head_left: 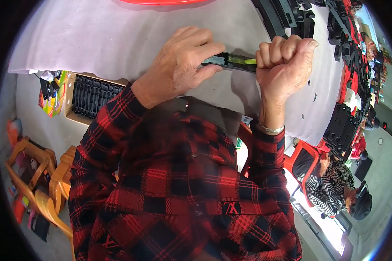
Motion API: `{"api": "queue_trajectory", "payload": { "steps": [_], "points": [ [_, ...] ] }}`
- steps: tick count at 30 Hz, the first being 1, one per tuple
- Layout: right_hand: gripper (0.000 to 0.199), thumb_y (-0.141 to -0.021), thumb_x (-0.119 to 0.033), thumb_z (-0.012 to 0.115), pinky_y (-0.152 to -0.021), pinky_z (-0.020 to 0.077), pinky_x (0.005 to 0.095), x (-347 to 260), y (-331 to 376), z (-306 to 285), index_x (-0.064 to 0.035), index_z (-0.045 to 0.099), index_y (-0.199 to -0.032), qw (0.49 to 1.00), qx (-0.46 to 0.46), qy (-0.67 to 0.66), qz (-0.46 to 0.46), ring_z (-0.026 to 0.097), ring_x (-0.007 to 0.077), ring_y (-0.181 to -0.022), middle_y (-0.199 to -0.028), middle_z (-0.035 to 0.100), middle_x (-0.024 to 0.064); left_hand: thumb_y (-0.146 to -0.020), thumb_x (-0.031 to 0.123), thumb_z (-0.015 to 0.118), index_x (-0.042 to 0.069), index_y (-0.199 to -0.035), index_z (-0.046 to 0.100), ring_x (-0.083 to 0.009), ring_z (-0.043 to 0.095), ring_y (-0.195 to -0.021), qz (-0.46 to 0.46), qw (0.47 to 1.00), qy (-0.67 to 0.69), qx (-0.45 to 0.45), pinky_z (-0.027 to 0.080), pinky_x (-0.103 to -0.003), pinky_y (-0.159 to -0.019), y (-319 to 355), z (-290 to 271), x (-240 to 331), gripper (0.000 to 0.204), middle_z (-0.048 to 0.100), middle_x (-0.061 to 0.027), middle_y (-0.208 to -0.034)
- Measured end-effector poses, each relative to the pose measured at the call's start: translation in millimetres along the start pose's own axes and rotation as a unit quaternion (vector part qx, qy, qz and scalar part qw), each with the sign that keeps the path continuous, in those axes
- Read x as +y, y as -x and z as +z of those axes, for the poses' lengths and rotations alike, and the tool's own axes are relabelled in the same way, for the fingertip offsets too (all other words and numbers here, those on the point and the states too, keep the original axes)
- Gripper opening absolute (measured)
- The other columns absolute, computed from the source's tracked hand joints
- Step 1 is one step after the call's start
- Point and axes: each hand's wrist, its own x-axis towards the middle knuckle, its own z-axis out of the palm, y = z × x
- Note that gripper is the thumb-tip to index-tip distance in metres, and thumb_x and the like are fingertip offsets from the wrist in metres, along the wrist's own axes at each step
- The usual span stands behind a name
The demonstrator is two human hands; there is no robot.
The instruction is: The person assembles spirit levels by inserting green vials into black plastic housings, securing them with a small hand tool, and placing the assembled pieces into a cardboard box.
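My left hand [183, 61] grips one end of a long black plastic part [226, 61] with a yellow-green piece [244, 61] set in it. My right hand [285, 56] is clenched in a fist around the other end of the same part. Both hands hold it just above a white table top [96, 35]. My red and black checked sleeves and shirt fill the lower middle of the view. A silver bracelet [270, 128] sits on my right wrist.
Black plastic parts [292, 17] lie piled along the table's far right. A cardboard box of black parts [91, 95] stands at the left by wooden chairs [39, 174]. A red tray rim [161, 2] shows at the top. Another person in a striped top [331, 182] sits at the right.
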Motion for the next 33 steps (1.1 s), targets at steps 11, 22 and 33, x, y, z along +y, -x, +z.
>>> {"api": "queue_trajectory", "payload": {
  "steps": [11, 22, 33],
  "points": [
    [0.057, -0.107, -0.047, 0.045, -0.042, 0.0161, 0.0285, 3.3, 0.9, -0.2, -0.0100, 0.032, -0.065, 1.000, 0.002, 0.016, 0.016, 0.017, 0.0089, -0.045, -0.055, 0.022, -0.0025, -0.074, 0.011, 0.080, 0.002, -0.104, 0.066, -0.0295, 0.055, -0.085, -0.007, 1.000, 0.011, -0.012, 0.045, -0.040, -0.081, 1.2, -0.1, 1.4, 0.035, 0.056, -0.0095, -0.088],
    [0.056, -0.108, -0.043, 0.043, -0.042, 0.0166, 0.0286, 7.4, -0.9, 0.6, -0.0105, 0.033, -0.064, 1.000, -0.010, 0.023, 0.002, 0.016, 0.0093, -0.045, -0.055, 0.023, -0.0024, -0.073, 0.010, 0.080, 0.002, -0.105, 0.066, -0.0291, 0.055, -0.086, 0.002, 1.000, 0.002, -0.014, 0.045, -0.040, -0.080, 1.0, 1.0, 0.7, 0.036, 0.054, -0.0095, -0.088],
    [0.057, -0.107, -0.048, 0.042, -0.042, 0.0152, 0.0289, -20.5, -5.1, 2.0, -0.0119, 0.031, -0.064, 0.995, -0.076, -0.056, 0.009, 0.015, 0.0095, -0.045, -0.054, 0.022, -0.0031, -0.073, 0.008, 0.080, 0.001, -0.104, 0.066, -0.0299, 0.055, -0.086, -0.001, 1.000, 0.003, -0.009, 0.046, -0.040, -0.079, 1.9, -1.5, 2.2, 0.035, 0.055, -0.0102, -0.089]
  ]
}}
